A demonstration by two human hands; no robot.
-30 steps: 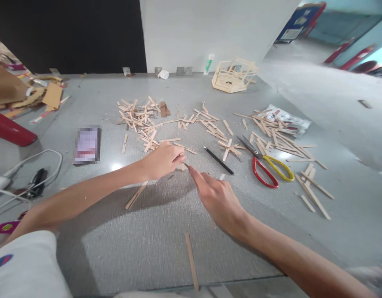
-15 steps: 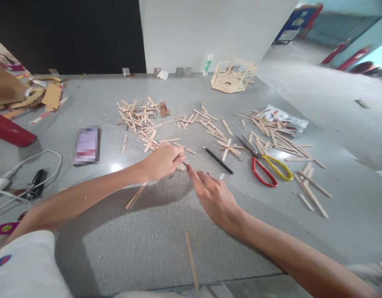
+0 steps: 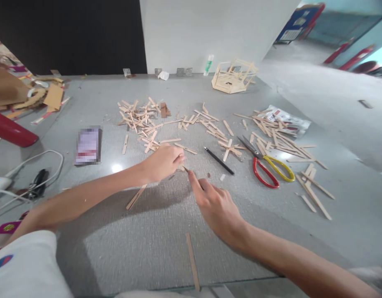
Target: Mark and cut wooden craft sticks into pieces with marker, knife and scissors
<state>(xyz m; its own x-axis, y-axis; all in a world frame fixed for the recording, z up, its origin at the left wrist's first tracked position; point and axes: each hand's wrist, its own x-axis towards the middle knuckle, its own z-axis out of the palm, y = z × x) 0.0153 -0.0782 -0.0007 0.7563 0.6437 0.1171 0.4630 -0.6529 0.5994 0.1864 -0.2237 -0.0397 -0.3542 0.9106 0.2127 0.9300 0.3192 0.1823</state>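
My left hand (image 3: pixel 166 162) is closed in a pinch above the table, around what looks like a small piece of wooden stick (image 3: pixel 182 169); only its pale end shows. Facing it, my right hand (image 3: pixel 213 196) grips a thin, dark, pointed blade (image 3: pixel 186 169), the forefinger stretched along it. The blade's tip lies close to the pale wood; whether they touch is unclear. The palm hides its handle. Right of my hands lie a black pen (image 3: pixel 219 160) and scissors (image 3: pixel 258 156) with one red and one yellow handle. A flat wooden stick (image 3: pixel 192 260) rests near the front edge.
Loose wooden sticks form a left pile (image 3: pixel 136 118) and a right pile (image 3: pixel 274 132). Behind them stand a stick-built frame (image 3: pixel 231 85) and a glue tube (image 3: pixel 209 65). A phone-like blurred rectangle (image 3: pixel 88 145), white cables (image 3: pixel 56 155) and a red object (image 3: pixel 13 128) are at left.
My right hand has drawn back slightly, right and down, and more of the thin blade shows. My left hand keeps its pinch. The whole view has shifted slightly.
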